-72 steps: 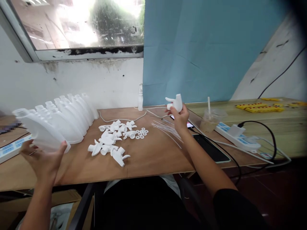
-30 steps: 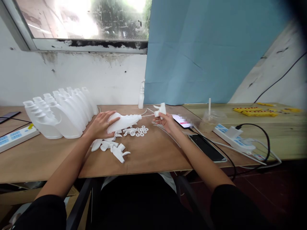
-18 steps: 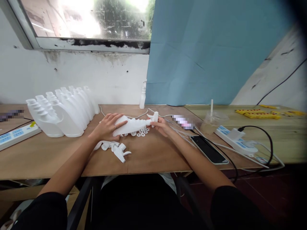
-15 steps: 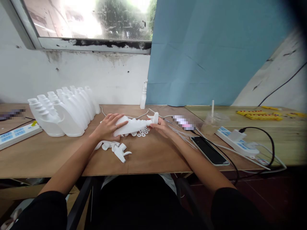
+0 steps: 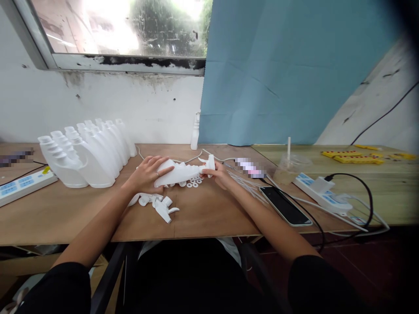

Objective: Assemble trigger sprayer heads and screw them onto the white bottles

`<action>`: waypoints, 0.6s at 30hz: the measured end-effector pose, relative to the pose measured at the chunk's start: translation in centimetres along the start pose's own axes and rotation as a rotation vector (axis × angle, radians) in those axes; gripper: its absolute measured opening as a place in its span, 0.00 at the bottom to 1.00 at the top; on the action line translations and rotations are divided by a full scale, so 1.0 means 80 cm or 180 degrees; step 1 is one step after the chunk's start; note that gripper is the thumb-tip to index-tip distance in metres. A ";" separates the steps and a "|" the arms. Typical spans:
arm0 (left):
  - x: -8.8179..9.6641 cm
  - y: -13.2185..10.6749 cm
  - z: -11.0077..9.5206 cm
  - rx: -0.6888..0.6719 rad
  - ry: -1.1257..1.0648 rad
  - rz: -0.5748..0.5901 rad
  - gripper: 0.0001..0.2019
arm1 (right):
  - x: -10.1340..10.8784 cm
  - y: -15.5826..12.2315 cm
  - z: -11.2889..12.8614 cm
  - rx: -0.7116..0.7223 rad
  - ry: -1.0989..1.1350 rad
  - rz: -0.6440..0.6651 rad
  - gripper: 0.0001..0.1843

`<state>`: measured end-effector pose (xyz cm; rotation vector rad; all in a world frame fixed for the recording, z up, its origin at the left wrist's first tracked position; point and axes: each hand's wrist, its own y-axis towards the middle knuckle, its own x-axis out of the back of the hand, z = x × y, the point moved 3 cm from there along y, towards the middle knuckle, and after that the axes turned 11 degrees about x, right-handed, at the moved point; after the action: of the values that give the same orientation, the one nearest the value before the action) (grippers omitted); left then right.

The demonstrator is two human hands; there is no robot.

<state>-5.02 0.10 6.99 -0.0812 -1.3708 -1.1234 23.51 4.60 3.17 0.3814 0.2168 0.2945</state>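
A white plastic spray bottle point(image 5: 176, 173) lies sideways above the table, its neck pointing right. My left hand point(image 5: 151, 171) is wrapped round its base end. At the neck sits a white trigger sprayer point(image 5: 208, 165), and the fingers of my right hand point(image 5: 220, 172) close on it from the right. Beneath the bottle, partly hidden by it, are several white ring washers point(image 5: 193, 182). Nearer to me lie loose trigger sprayers point(image 5: 163, 207), beside my left forearm.
Open-necked white bottles point(image 5: 88, 152) stand grouped at the left. An upright spray bottle point(image 5: 195, 131) stands by the wall. To the right are a phone point(image 5: 285, 206), cables, a plastic cup point(image 5: 288, 168) and a power strip point(image 5: 322, 194). Another power strip point(image 5: 26, 185) lies far left.
The trigger sprayer has turned on the bottle's neck, so its trigger now points up and left. My right fingers have shifted with it; my left hand holds nearly the same place.
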 end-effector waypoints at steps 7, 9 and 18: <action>0.006 0.003 -0.006 -0.0062 0.0064 -0.0015 0.34 | 0.016 0.002 0.008 0.0122 -0.0283 -0.0076 0.28; 0.007 0.003 -0.005 -0.0064 0.0053 -0.0079 0.34 | 0.013 0.002 0.014 0.0376 -0.0372 0.0027 0.26; 0.004 0.001 -0.005 -0.0062 -0.0054 -0.0137 0.34 | 0.014 -0.002 0.012 0.0362 -0.0579 0.0097 0.27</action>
<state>-4.73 -0.28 7.16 -0.0759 -1.3825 -1.1745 24.85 4.55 3.80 0.5215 0.0494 0.2765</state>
